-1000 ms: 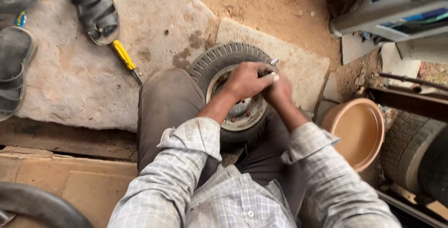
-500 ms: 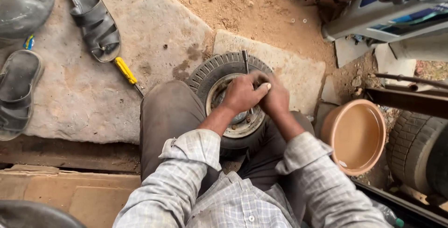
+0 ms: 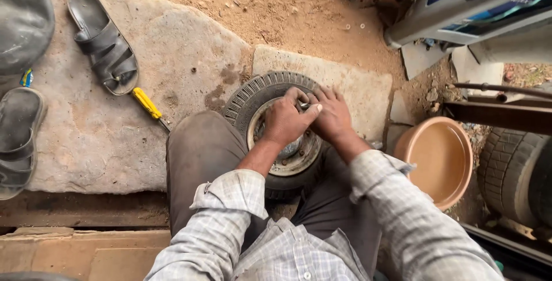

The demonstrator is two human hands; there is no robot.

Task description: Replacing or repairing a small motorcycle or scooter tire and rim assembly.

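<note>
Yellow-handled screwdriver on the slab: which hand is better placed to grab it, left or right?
Left, probably. The yellow-handled screwdriver lies on the stone slab on the person's left, beyond the left knee. The left hand is on the small wheel, nearer that side; the right hand would have to cross over it.

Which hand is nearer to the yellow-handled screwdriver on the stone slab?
Left. The left hand rests on the small wheel, on the side toward the screwdriver but apart from it. The right hand is beyond the left hand, farther from the tool.
</note>
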